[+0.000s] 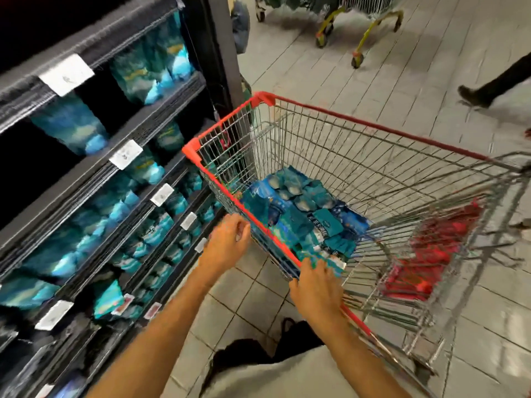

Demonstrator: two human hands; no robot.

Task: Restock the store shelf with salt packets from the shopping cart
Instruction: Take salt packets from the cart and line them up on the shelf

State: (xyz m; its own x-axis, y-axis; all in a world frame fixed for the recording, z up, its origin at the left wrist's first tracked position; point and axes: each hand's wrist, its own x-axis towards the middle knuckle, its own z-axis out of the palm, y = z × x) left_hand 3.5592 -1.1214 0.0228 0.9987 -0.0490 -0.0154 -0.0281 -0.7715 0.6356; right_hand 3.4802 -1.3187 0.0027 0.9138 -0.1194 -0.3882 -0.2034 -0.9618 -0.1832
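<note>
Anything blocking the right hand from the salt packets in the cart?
Only the red-trimmed wire cart's near rim: the right hand reaches over it, fingertips at the nearest of the teal-blue salt packets. Nothing else visible intervenes.

Cart rim [260,228] fronting packets [298,216].

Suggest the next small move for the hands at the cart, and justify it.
Probably the right hand should close on the nearest salt packets and lift: its fingers already reach over the cart rim to their edge, while the left hand hovers empty beside the shelf.
</note>
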